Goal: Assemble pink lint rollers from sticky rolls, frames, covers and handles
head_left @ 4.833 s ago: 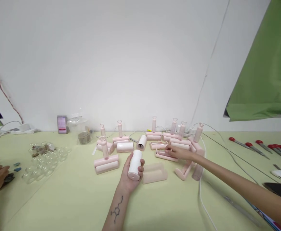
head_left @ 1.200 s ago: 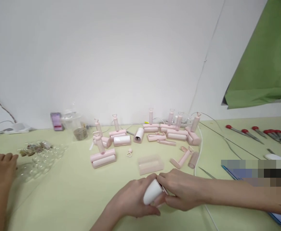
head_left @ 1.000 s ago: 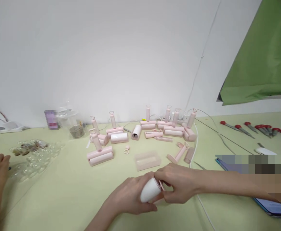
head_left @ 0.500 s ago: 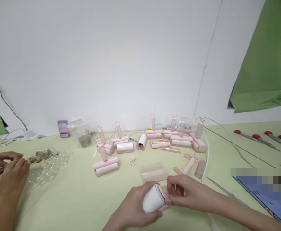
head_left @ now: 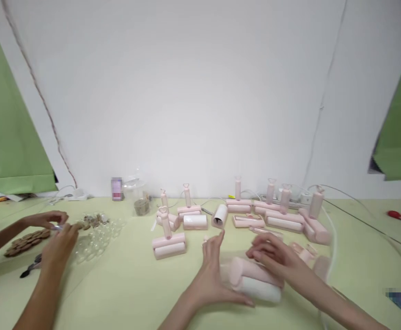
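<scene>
A pink and white lint-roller-like piece [head_left: 257, 279] lies on its side on the table, slightly blurred, between my two hands. My left hand [head_left: 212, 275] is spread at its left end, thumb stretched along the near side and fingers raised. Over the far right part of the piece is my right hand [head_left: 272, 256], its fingers loosely curled and smeared; whether they touch it is unclear. Just beyond my left fingertips lies a small pink part [head_left: 205, 239], partly covered. A similar pink and white piece [head_left: 169, 246] with an upright clear pink tube stands to the left.
More pink pieces [head_left: 284, 221] with upright tubes line the back of the table [head_left: 118, 293]. A white cable [head_left: 333, 238] runs down on the right. At left, another person's hands [head_left: 61, 238] work beside brown discs [head_left: 26, 243] and a clear bubbled sheet [head_left: 97, 240].
The piece went from my left hand's grip to lying on the table, turned sideways. My left hand opened, and my right hand shifted right. The view swung left.
</scene>
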Demonstrator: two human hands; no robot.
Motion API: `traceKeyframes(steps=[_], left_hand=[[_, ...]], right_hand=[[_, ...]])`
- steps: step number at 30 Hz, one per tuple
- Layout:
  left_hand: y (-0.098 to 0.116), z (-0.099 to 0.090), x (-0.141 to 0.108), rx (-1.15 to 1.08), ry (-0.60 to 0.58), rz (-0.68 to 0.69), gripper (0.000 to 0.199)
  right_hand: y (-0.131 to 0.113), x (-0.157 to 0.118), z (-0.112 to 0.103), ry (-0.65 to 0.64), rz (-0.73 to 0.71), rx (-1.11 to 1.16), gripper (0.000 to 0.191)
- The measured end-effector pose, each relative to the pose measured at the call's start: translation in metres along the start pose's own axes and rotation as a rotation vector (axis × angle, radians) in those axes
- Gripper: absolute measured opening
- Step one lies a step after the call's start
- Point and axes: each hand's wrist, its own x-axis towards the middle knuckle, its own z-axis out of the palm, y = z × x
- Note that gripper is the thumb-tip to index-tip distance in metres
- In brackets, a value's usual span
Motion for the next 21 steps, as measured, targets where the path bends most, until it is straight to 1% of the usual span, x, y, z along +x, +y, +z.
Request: traceKeyframes(steps=[1, 3, 5, 8, 9, 10, 11, 13, 14, 15, 17, 19, 21], left_hand=[[-0.007, 0.002, -0.001, 0.033, -0.003, -0.019, 0.121], [-0.020, 0.007, -0.005, 0.086, -0.001, -0.029, 0.114], [-0.028, 0.010, -0.008, 0.117, 0.007, 0.007, 0.111], [-0.037, 0.007, -0.006, 0.070, 0.003, 0.063, 0.124], [-0.040, 0.005, -0.003, 0.033, 0.012, 0.060, 0.121], [-0.044, 0.003, 0.000, 0.001, 0.028, 0.042, 0.111], [-0.047, 0.002, 0.003, -0.015, 0.046, 0.017, 0.096], [-0.053, 0.001, 0.010, 0.028, 0.060, -0.012, 0.065], [-0.054, 0.001, 0.012, 0.067, 0.056, -0.011, 0.057], [-0.055, 0.002, 0.014, 0.112, 0.049, 0.005, 0.055], [-0.055, 0.004, 0.015, 0.193, 0.047, 0.061, 0.060], [-0.053, 0.005, 0.015, 0.242, 0.077, 0.092, 0.067], [-0.052, 0.006, 0.013, 0.222, 0.114, 0.086, 0.065]], right_hand=[[0.000, -0.001, 0.005, -0.025, -0.017, -0.062, 0.022], [0.001, -0.008, 0.018, -0.092, -0.070, -0.225, 0.021], [0.003, -0.018, 0.031, -0.171, -0.123, -0.367, 0.020], [0.004, -0.031, 0.039, -0.222, -0.153, -0.500, 0.022], [0.003, -0.033, 0.038, -0.221, -0.148, -0.546, 0.024], [0.002, -0.033, 0.035, -0.217, -0.139, -0.599, 0.026], [0.001, -0.033, 0.031, -0.220, -0.128, -0.660, 0.027], [-0.001, -0.031, 0.022, -0.264, -0.103, -0.769, 0.027], [-0.002, -0.030, 0.018, -0.304, -0.085, -0.797, 0.025], [-0.002, -0.029, 0.014, -0.349, -0.060, -0.802, 0.023], [0.000, -0.030, 0.010, -0.421, 0.007, -0.771, 0.023], [0.000, -0.033, 0.008, -0.433, 0.057, -0.760, 0.026], [-0.002, -0.035, 0.007, -0.410, 0.060, -0.781, 0.030]])
